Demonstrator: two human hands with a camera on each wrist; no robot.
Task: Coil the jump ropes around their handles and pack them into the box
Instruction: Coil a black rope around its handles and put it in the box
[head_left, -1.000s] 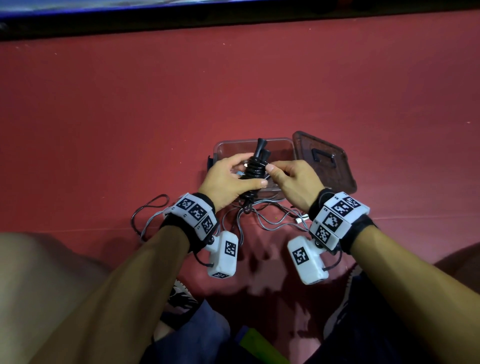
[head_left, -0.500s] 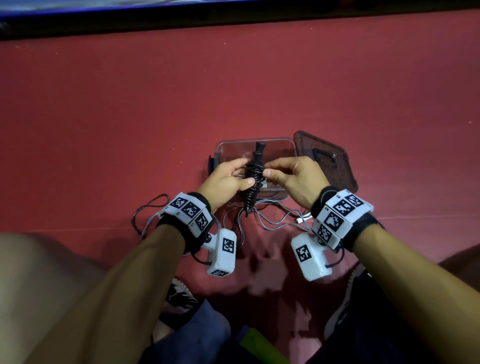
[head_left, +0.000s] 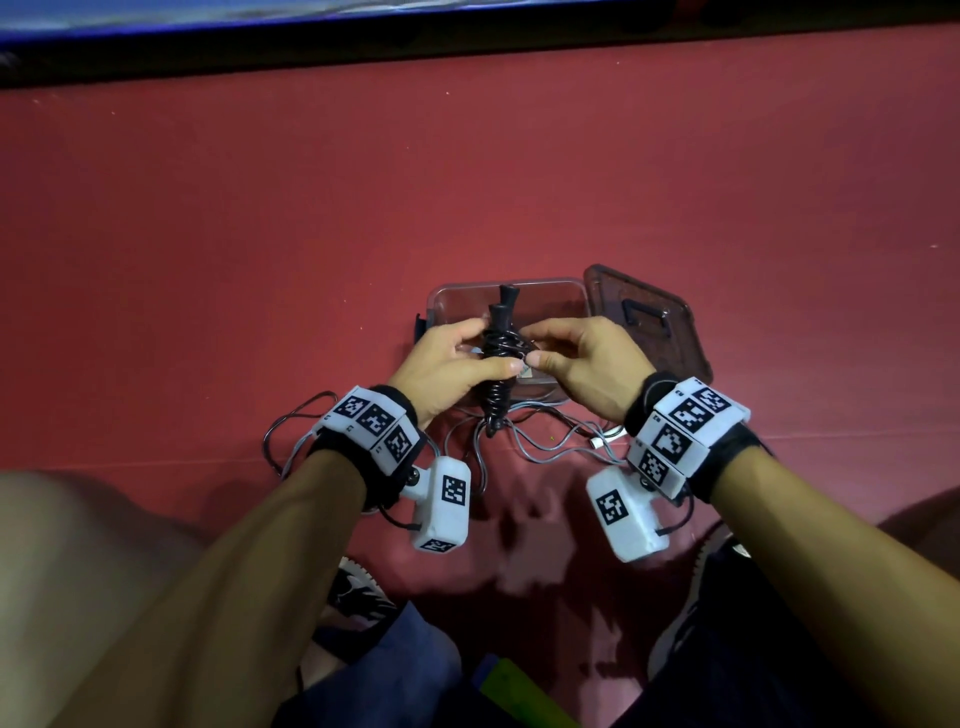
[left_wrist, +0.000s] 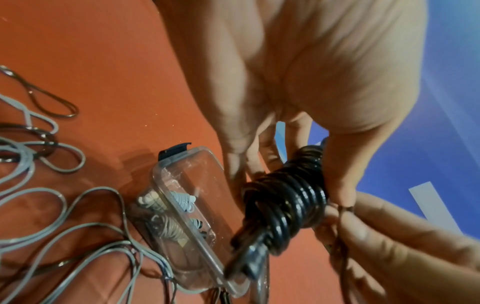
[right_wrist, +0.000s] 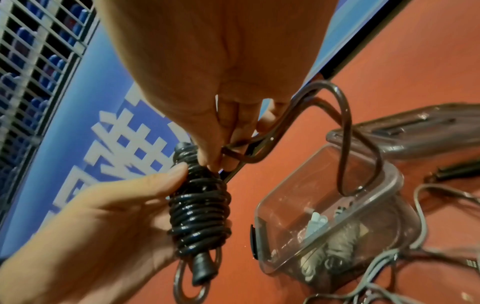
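Red flooring spreads beneath a seated person finishing a black jump rope (head_left: 497, 358), held just above the clear plastic box (head_left: 566, 296). Since a second ago the wrapped bundle has swung from tilted to nearly upright, and the right hand (head_left: 587, 364) now pinches the last loop of cord against it, which suggests tucking before packing. The left hand (head_left: 447, 371) grips the glossy coils, wound tight around paired handles. Pale coiled ropes already lie inside the box; grey rope (head_left: 545, 447) sprawls loose nearby, beside the dark lid (head_left: 649, 322).
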